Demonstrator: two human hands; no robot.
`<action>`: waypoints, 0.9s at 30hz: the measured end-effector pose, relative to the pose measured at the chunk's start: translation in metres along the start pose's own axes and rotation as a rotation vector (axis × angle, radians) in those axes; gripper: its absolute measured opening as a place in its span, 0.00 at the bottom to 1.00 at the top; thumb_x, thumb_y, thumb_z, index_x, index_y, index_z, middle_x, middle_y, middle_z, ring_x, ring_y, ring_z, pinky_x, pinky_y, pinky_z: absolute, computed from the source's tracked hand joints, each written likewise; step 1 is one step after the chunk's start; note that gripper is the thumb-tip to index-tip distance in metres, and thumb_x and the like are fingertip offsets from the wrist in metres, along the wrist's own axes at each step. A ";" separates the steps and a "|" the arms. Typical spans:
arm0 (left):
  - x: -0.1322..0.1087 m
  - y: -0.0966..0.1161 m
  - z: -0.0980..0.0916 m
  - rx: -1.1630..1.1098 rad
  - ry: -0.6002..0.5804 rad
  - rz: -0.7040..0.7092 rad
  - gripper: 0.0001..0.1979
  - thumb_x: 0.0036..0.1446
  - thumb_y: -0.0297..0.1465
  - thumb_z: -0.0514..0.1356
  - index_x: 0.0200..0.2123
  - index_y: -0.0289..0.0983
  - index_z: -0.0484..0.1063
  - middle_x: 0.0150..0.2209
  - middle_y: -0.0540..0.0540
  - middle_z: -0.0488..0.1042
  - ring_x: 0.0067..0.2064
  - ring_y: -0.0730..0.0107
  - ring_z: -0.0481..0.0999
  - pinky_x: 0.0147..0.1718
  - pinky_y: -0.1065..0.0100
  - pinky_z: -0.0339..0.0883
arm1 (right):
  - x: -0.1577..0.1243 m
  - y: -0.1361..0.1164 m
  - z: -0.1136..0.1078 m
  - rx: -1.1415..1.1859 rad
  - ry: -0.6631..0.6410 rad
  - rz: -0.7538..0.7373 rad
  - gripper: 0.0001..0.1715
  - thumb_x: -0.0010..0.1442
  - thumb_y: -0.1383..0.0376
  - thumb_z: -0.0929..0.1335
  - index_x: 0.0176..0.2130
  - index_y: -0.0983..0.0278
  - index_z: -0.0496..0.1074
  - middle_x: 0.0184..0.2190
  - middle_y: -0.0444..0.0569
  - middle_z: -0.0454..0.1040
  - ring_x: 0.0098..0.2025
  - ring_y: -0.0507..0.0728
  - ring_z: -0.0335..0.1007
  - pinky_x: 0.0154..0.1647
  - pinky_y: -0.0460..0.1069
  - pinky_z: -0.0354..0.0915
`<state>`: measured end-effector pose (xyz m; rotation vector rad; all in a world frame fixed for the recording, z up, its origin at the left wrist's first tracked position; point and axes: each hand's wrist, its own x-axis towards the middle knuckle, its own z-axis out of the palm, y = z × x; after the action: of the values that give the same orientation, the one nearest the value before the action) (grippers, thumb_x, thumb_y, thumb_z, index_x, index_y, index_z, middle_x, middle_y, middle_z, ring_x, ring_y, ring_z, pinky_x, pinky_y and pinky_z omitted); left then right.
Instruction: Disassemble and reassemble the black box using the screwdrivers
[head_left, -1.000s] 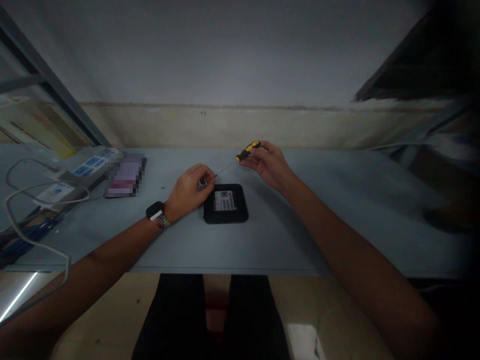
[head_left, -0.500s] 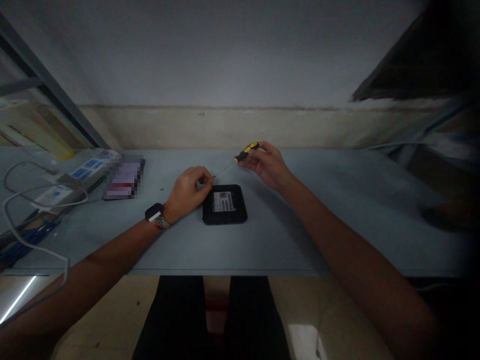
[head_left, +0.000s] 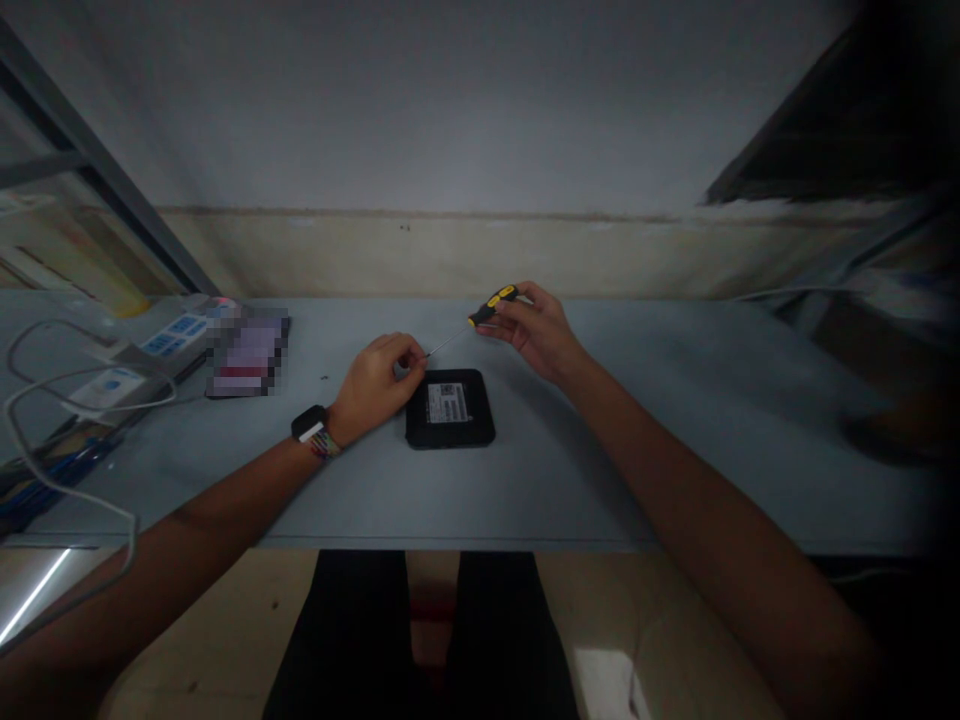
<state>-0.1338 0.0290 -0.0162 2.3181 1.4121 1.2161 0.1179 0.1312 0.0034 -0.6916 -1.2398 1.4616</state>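
A small black square device (head_left: pixel 450 408) with a white label lies flat on the grey table (head_left: pixel 570 450). My right hand (head_left: pixel 536 330) is closed on the yellow-and-black handle of a thin screwdriver (head_left: pixel 480 314), held above the table beyond the device, its shaft slanting down to the left. My left hand (head_left: pixel 375 385), with a watch on the wrist, rests at the device's upper left corner. Its fingers are pinched together right at the screwdriver's tip; whatever they hold is too small to make out.
At the left of the table lie a blurred flat item (head_left: pixel 247 352), white boxes with blue labels (head_left: pixel 142 362) and a grey cable (head_left: pixel 67 395). A metal frame post (head_left: pixel 97 165) slants at the far left. A wall stands behind the table.
Almost nothing differs. The screwdriver tip and my left fingers have shifted only slightly against each other, and the view has moved a little.
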 end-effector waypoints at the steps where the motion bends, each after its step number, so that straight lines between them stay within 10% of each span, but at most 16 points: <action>1: 0.000 0.000 0.000 0.002 0.002 -0.001 0.04 0.68 0.28 0.62 0.38 0.39 0.75 0.36 0.47 0.77 0.39 0.66 0.76 0.37 0.63 0.69 | 0.000 0.000 0.001 -0.003 0.000 -0.007 0.26 0.50 0.58 0.85 0.37 0.57 0.70 0.36 0.41 0.85 0.38 0.57 0.88 0.44 0.54 0.85; 10: 0.001 -0.001 0.001 -0.008 0.026 -0.004 0.04 0.68 0.28 0.63 0.38 0.39 0.75 0.36 0.47 0.78 0.38 0.66 0.77 0.37 0.63 0.70 | -0.005 -0.006 0.007 -0.030 0.062 -0.007 0.20 0.52 0.61 0.82 0.35 0.58 0.71 0.38 0.42 0.86 0.28 0.48 0.77 0.23 0.42 0.70; 27: 0.002 -0.004 0.001 -0.068 0.072 -0.039 0.03 0.68 0.27 0.63 0.38 0.38 0.76 0.36 0.48 0.78 0.38 0.68 0.77 0.35 0.66 0.68 | -0.007 -0.008 0.017 0.329 -0.011 0.112 0.10 0.59 0.70 0.78 0.40 0.61 0.78 0.43 0.47 0.89 0.39 0.50 0.87 0.48 0.42 0.84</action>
<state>-0.1353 0.0333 -0.0179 2.2129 1.4091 1.3277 0.1073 0.1186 0.0146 -0.5368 -0.9493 1.7138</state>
